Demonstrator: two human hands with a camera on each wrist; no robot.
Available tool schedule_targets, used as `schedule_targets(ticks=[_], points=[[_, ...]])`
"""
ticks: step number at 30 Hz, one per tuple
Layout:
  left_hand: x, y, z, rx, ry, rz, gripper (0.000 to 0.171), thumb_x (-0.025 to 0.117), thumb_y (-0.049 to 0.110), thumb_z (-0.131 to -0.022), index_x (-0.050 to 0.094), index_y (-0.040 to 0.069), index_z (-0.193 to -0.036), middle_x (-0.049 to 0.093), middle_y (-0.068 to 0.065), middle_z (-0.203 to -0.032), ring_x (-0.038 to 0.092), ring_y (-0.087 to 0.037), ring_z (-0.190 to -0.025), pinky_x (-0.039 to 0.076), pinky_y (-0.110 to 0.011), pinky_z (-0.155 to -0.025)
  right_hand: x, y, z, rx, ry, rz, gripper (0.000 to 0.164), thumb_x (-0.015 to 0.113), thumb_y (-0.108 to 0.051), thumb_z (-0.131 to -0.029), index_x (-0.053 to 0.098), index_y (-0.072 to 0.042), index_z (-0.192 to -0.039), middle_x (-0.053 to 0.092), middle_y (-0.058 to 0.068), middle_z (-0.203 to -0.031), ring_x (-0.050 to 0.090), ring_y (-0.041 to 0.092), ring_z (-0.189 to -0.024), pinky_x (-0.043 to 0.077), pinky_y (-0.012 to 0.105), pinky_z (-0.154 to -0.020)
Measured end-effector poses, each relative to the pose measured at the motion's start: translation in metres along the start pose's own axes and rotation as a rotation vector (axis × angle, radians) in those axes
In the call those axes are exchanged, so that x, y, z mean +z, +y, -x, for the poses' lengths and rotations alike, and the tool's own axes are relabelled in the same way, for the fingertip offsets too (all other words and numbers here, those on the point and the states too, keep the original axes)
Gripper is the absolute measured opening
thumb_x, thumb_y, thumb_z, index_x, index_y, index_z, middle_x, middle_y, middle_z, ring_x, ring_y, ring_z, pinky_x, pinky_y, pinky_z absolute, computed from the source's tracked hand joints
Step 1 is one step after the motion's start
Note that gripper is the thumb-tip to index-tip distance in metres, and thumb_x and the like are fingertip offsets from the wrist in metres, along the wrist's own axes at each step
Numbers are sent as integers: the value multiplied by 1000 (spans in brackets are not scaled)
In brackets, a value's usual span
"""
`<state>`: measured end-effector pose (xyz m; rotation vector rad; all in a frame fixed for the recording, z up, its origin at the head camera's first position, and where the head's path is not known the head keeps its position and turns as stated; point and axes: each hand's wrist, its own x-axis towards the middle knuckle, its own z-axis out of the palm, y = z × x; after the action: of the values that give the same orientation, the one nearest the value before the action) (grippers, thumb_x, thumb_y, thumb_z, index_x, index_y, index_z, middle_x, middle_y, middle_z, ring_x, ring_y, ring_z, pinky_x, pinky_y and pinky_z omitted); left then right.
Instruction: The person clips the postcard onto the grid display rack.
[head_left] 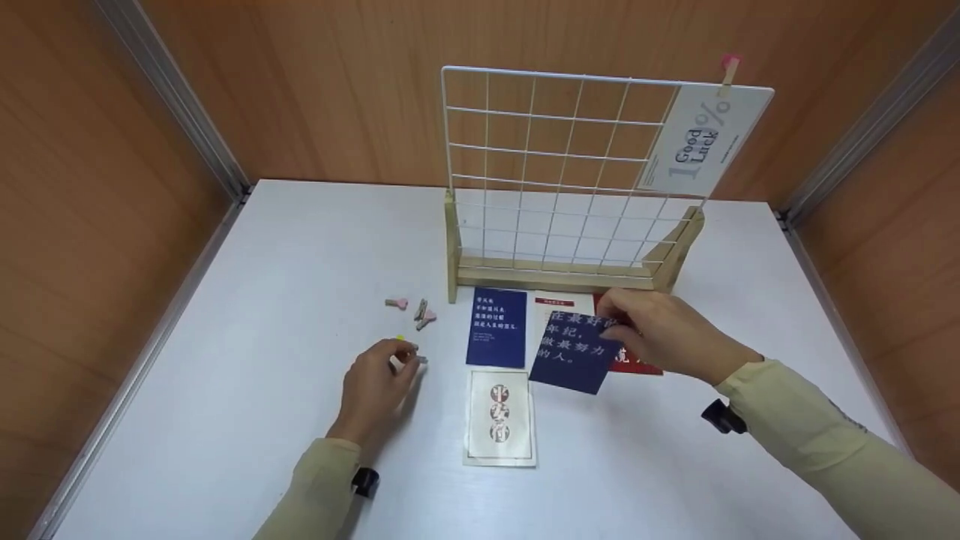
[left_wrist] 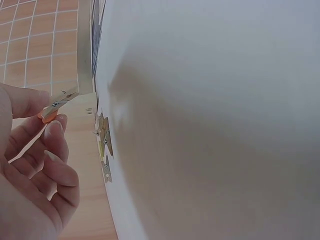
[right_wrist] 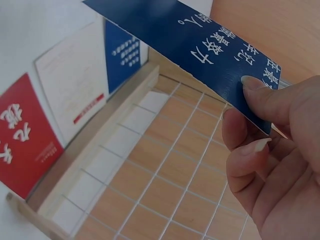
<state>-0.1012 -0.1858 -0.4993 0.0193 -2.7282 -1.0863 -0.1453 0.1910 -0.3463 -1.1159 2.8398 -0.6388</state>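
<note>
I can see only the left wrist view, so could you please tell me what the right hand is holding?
Observer: The right hand pinches a blue card with white characters on it.
Operator: Thank you; is any card clipped to the grid, please?
Observer: Yes, the "Good Luck" card hangs at its upper right in the head view, under a clothespin.
Operator: And which card lying on the table is farthest from the grid?
Observer: The pale card printed with three circles in a column.
</note>
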Motion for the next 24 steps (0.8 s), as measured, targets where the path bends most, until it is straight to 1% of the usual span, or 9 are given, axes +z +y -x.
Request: schedule_targets(ticks=[4, 8, 13, 19, 24], points=[[0, 0, -1, 2, -3, 0, 17, 74, 14, -90, 73, 8, -105, 65, 4, -89, 55, -10, -66, 47, -29, -58, -4, -1, -4, 18, 9, -5, 28, 78, -3, -84, 60, -9, -103, 67, 2, -93, 66, 16, -83, 58, 33, -74], [-1, -2, -1, 16, 1, 3, 17, 74, 14, -90, 73, 7, -105, 65, 4, -88, 55, -9, -64, 46, -28, -56, -7, 0, -8, 22, 11, -11, 26, 77, -3, -85, 60, -7, -104, 68, 5, -94, 68, 18, -84, 58, 35, -73], [-1, -3, -1, 30, 7, -2, 16, 74, 15, -90, 73, 9, -104, 65, 5, -87, 55, -8, -63, 45, -27, -55, -10, 0, -11, 35, 9, -5, 26, 77, -4, -85, 60, -8, -105, 68, 7, -96, 69, 20, -86, 58, 36, -74], [-2, -3, 0, 19, 8, 6, 17, 74, 15, -90, 73, 10, -106, 64, 5, -88, 54, -9, -65, 46, -28, -57, -15, -1, -13, 58, 11, -21, 26, 76, -2, -86, 60, -7, -106, 68, 7, -96, 67, 20, -84, 58, 37, -73], [0, -3, 3, 7, 5, 12, 19, 75, 14, -89, 73, 9, -108, 64, 4, -88, 55, -9, -66, 47, -28, -58, -19, 1, -15, 39, 32, -23, 25, 76, -1, -86, 60, -6, -104, 69, 8, -95, 68, 22, -84, 58, 38, -72]])
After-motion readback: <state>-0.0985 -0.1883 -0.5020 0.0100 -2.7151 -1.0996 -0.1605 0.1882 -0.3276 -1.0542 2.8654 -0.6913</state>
